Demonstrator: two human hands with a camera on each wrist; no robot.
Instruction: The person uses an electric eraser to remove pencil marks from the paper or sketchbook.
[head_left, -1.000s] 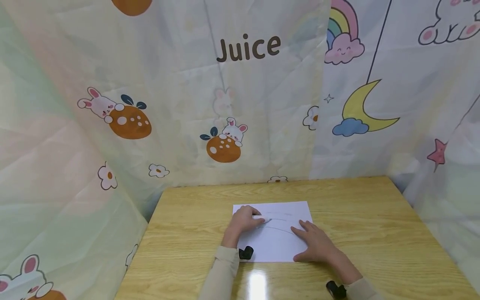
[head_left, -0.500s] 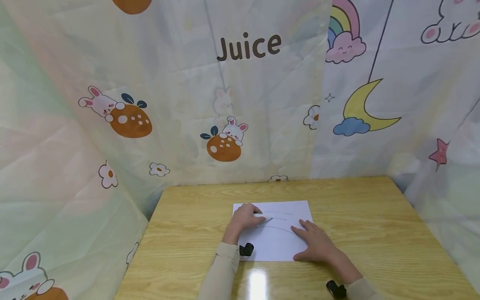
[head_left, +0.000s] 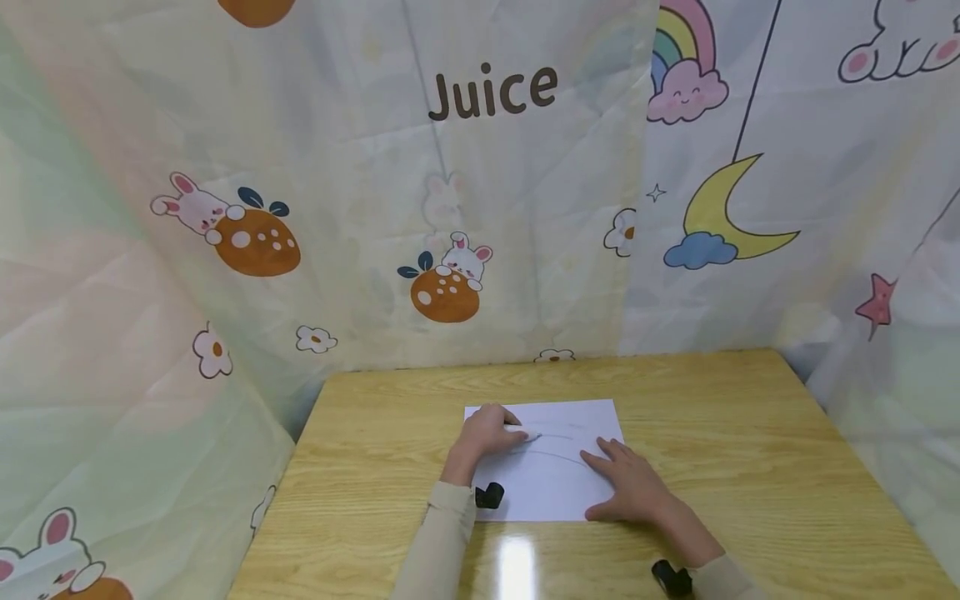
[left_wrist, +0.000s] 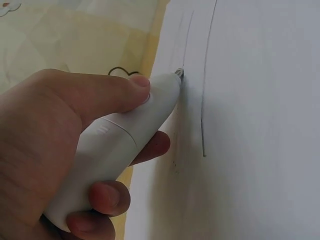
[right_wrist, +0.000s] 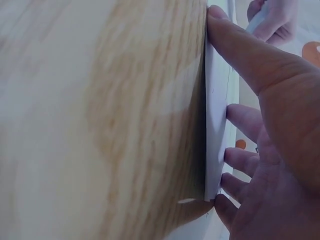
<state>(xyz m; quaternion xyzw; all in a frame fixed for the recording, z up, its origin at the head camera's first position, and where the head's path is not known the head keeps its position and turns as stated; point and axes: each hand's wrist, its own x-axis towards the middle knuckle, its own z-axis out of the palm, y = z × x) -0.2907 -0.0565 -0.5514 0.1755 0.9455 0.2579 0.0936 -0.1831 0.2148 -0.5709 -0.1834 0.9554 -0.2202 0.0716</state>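
A white sheet of paper (head_left: 540, 500) lies on the table with curved pencil lines (left_wrist: 203, 100) drawn across it. My left hand (head_left: 486, 431) grips a thick white electric eraser (left_wrist: 115, 142), thumb on its upper side near the front and fingers curled underneath. Its small metal-sleeved tip (left_wrist: 179, 74) meets the end of one thin line. Small dark crumbs and smudges mark the paper beside it. My right hand (head_left: 633, 485) rests on the sheet's right side with fingers spread, thumb (right_wrist: 220, 15) by the near edge.
The wooden table (head_left: 375, 467) extends around the sheet. Printed fabric curtains (head_left: 525, 208) stand at its back and both sides. Small black devices sit at both wrists, the left one (head_left: 490, 496) over the paper's near left corner.
The left hand shifts the eraser tip slightly right, then back, along the line. The right hand stays in place, and the head view drifts a little.
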